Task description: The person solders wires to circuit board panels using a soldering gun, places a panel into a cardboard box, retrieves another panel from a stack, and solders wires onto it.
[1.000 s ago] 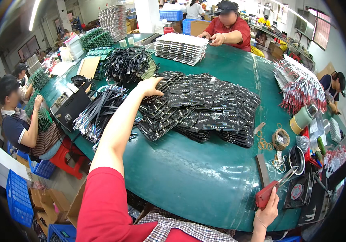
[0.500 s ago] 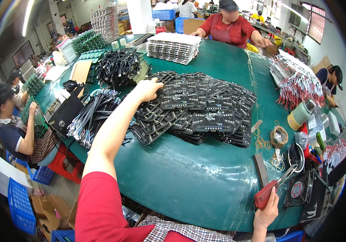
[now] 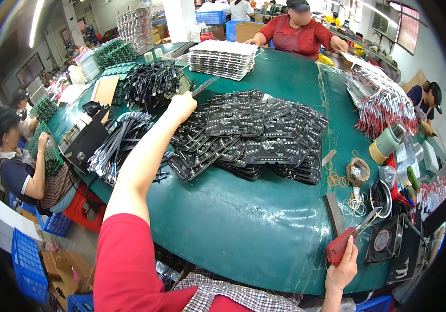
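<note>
My left hand (image 3: 183,106) reaches far across the green table, fingers closed on a black circuit board (image 3: 205,85) seen nearly edge-on. It is beside a broad, overlapping heap of black circuit boards (image 3: 272,152) with rows of white pads. A tangle of black cables (image 3: 152,83) lies just left of that hand, and a bundle of flat black leads with pale ends (image 3: 124,145) is under my forearm. At the lower right, my right hand (image 3: 343,268) is closed around a red-handled soldering iron (image 3: 340,249), its metal tip pointing up and right.
Right of the boards are a wood-toned pot (image 3: 358,171), rubber bands (image 3: 337,179), a dark bar (image 3: 334,214) and a small fan (image 3: 384,240). White panels (image 3: 223,60) are stacked at the back. A person in red (image 3: 303,34) sits opposite, near red-and-white leads (image 3: 384,104).
My left hand has moved left and slightly up from the heap's edge, with a board raised in it. My right hand has barely moved. The person opposite now holds a white panel over the leads.
</note>
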The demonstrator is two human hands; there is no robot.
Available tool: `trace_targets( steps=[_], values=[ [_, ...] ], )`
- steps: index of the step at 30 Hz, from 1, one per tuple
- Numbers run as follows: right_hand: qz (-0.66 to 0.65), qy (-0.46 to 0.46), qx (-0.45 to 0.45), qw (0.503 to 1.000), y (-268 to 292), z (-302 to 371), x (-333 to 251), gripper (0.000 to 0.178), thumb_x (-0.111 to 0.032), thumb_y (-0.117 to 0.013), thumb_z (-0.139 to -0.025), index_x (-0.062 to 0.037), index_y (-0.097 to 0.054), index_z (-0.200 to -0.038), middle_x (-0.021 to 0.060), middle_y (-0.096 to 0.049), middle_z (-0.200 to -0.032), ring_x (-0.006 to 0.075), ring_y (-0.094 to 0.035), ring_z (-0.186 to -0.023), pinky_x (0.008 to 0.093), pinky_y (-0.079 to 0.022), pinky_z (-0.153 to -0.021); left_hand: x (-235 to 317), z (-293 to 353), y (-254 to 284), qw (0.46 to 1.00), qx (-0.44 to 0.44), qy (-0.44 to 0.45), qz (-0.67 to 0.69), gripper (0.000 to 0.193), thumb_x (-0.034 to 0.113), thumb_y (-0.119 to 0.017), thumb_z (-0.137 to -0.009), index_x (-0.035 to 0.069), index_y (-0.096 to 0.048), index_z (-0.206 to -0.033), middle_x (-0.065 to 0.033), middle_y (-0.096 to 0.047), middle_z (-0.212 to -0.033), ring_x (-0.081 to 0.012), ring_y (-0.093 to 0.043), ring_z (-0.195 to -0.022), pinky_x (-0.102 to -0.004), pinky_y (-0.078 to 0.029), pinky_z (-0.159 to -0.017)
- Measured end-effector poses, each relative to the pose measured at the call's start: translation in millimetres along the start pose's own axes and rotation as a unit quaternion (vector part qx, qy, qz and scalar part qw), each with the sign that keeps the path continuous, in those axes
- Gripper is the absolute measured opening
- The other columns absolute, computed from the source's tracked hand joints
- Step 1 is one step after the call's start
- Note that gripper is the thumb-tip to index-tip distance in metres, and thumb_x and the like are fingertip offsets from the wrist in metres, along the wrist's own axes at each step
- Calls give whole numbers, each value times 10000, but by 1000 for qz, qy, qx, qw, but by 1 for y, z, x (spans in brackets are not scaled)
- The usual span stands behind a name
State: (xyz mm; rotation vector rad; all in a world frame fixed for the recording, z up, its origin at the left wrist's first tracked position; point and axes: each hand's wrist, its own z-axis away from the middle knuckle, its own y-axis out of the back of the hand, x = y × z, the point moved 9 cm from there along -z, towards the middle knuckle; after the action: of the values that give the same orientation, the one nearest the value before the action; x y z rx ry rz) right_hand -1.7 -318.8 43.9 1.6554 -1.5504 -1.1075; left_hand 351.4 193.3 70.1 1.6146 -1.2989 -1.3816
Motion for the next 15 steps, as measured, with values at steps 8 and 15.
trace_targets(
  steps=[8, 15],
  values=[
    [6, 26, 17, 999, 2, -1, -4, 705, 60, -601, -629, -72, -458, -1307, 170, -550, -1104, 376, -591, -882, 412, -484, -692, 64, -9, 81, 992, 79, -100, -13, 90, 48, -568, -740, 7, -637, -782, -177, -600, -857, -321, -646, -761, -401, -530, -654],
    [3, 15, 13, 1000, 5, -1, -4, 708, 67, -603, -621, -88, -471, -1299, 152, -559, -1079, 345, -599, -864, 396, -485, -672, 147, -29, 94, 998, 17, -38, 36, 228, 236, -579, -803, 41, -693, -767, -148, -669, -791, -281, -660, -786, -374, -521, -637]
  ],
)
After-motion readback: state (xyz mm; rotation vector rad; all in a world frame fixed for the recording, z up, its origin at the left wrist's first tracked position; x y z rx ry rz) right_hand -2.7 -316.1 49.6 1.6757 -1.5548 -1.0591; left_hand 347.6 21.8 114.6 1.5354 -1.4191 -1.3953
